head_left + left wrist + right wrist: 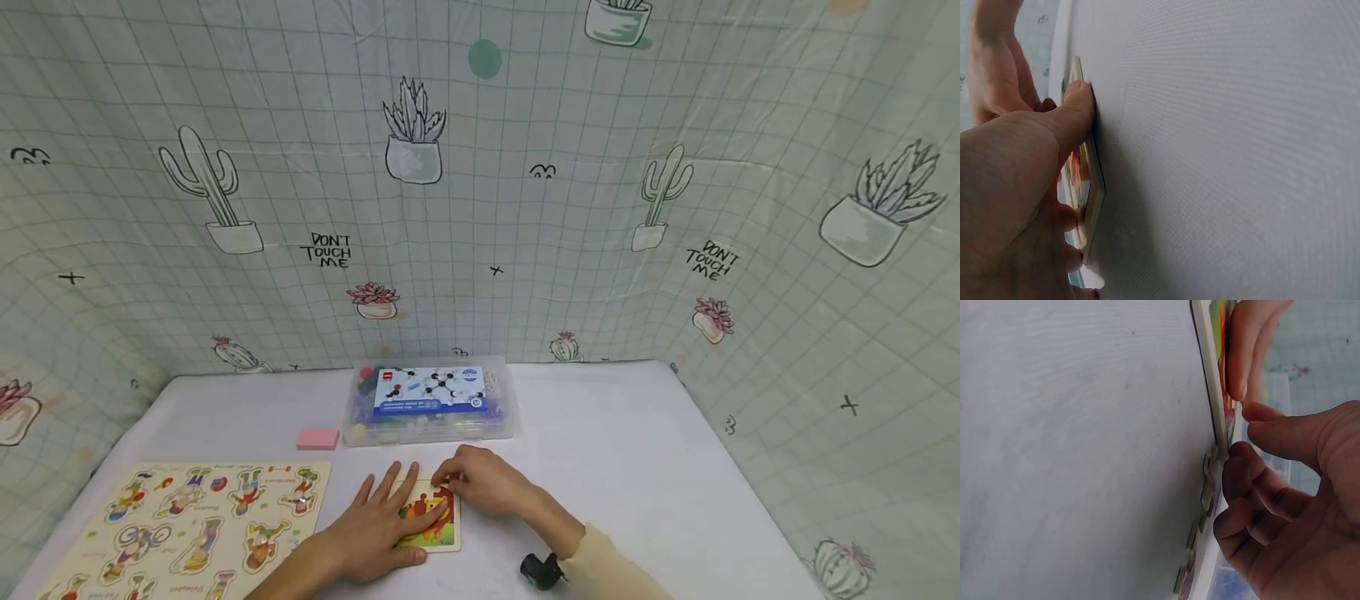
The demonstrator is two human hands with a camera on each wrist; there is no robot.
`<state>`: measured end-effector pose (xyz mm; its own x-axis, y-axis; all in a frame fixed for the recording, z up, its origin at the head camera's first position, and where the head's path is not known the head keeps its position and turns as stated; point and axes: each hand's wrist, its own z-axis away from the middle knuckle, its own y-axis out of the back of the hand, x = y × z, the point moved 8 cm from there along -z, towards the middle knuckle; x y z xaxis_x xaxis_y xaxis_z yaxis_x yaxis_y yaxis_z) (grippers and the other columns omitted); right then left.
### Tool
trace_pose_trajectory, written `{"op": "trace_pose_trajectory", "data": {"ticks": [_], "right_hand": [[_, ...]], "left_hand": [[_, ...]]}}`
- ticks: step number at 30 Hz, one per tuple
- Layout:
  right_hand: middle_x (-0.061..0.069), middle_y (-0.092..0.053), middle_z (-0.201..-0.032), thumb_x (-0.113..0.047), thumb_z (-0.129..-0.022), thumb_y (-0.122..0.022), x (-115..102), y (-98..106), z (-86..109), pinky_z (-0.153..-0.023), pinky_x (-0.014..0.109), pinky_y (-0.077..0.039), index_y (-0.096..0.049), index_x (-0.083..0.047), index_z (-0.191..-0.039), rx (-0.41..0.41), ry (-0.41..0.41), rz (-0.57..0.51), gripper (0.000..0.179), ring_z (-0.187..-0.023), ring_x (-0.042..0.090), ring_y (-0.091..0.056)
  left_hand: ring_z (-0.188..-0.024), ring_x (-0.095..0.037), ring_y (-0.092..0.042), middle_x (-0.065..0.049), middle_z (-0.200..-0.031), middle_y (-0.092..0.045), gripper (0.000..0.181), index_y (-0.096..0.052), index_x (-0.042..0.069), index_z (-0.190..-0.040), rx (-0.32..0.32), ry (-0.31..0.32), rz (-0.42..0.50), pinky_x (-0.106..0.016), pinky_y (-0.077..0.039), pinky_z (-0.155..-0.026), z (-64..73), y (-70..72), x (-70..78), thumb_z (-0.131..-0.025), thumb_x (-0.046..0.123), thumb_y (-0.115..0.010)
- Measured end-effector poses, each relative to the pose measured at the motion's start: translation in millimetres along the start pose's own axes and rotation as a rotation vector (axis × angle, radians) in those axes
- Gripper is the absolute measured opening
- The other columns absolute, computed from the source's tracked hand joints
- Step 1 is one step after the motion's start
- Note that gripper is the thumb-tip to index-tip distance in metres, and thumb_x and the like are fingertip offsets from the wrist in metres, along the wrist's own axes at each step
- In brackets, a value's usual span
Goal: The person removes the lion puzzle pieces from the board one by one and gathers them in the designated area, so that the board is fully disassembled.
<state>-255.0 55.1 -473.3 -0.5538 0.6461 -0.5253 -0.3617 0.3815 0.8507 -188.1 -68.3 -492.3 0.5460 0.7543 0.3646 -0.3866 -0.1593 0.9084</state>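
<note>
Wooden, the small jigsaw board [448,533] lies on the white table [637,467], under the left hand [371,533], whose fingers are spread, gripping nothing. At the board's far right corner, the right hand [483,482] has bent fingers; whether they pinch a piece, one cannot tell. The left should press steadily, the right adjust lightly. Beyond lies the molecular model kit box [429,392].
</note>
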Motion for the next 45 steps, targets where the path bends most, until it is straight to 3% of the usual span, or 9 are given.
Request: {"op": "trace_pose_trajectory", "data": {"ticks": [15,45], "right_hand": [[-0.011,-0.060,-0.088,-0.003,-0.096,-0.062,-6.9,-5.8,-4.1,-0.074,0.018,-0.046,-0.082,-0.019,-0.102,-0.023,0.011,0.098,0.026,-0.080,-0.001,-0.050],[-0.010,-0.057,-0.094,-0.003,-0.097,-0.060,-4.9,-8.0,-5.3,-0.081,0.021,-0.048,-0.080,-0.018,-0.098,-0.019,-0.036,0.048,0.024,-0.083,-0.001,-0.051]], "left_hand": [[-0.151,-0.049,-0.002,-0.022,-0.167,-0.009,0.060,-0.043,0.040,-0.153,-0.002,-0.007,-0.003,-0.074,-0.014,-0.111,-0.1,0.6,0.9,-0.097,0.062,-0.049],[-0.151,-0.050,-0.005,-0.022,-0.167,-0.011,0.060,-0.042,0.040,-0.153,-0.001,-0.018,-0.025,-0.075,-0.014,-0.110,-2.2,-0.2,-0.9,-0.098,0.062,-0.048]]}}
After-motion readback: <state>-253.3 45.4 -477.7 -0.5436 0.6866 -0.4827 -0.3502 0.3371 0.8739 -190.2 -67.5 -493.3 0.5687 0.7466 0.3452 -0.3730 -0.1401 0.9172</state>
